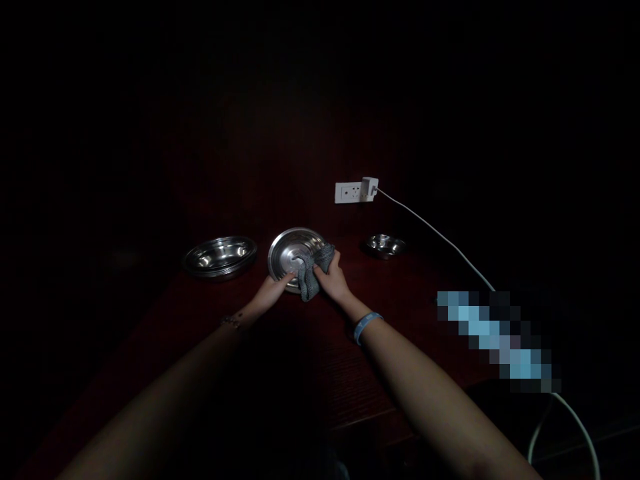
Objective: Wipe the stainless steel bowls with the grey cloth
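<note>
A shallow stainless steel bowl [286,253] stands tilted on its edge on the dark red table, its inside facing me. My left hand [273,294] holds it at the lower rim. My right hand [333,278] grips a crumpled grey cloth [310,275] and presses it against the bowl's inside. The cloth and my fingers hide the bowl's lower right part. A blue wristband [367,327] circles my right wrist, and a thin bracelet [231,321] circles my left.
Stacked steel bowls [220,257] lie to the left on the dark red wooden table [350,373]. A smaller steel bowl [385,245] sits to the right. A white wall socket [349,193] holds a white plug [370,188], whose white cable [435,233] runs right, past a pixelated patch [500,340].
</note>
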{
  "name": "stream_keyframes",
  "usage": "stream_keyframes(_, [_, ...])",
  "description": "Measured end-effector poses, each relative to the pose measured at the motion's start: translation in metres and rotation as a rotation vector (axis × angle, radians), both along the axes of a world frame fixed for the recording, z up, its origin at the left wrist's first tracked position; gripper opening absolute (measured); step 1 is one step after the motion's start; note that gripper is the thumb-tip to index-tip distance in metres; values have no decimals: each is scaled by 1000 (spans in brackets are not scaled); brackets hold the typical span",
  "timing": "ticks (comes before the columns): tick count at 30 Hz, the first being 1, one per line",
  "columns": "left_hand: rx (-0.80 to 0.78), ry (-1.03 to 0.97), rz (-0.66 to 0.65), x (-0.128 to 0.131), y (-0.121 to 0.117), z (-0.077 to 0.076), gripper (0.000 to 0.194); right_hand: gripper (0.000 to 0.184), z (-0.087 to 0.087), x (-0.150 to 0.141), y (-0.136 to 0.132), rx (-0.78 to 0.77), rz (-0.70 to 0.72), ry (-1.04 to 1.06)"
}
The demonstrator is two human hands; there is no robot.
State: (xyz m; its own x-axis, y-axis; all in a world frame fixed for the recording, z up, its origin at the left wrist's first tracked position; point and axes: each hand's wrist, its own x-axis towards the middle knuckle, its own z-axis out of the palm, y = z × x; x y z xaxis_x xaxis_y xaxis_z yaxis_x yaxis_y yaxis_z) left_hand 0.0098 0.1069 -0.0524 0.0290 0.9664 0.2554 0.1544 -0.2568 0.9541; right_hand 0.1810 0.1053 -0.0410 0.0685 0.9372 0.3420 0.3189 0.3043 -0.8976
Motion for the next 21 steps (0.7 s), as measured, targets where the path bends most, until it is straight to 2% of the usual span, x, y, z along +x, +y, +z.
stream_keyframes(8, [22,-35,-30,0,-2,2,44,38,1,0,0,13,-13,-13])
stream_keyframes(21, [6,-45,-22,0,-3,2,47,45,2,0,-1,-20,-31,-37])
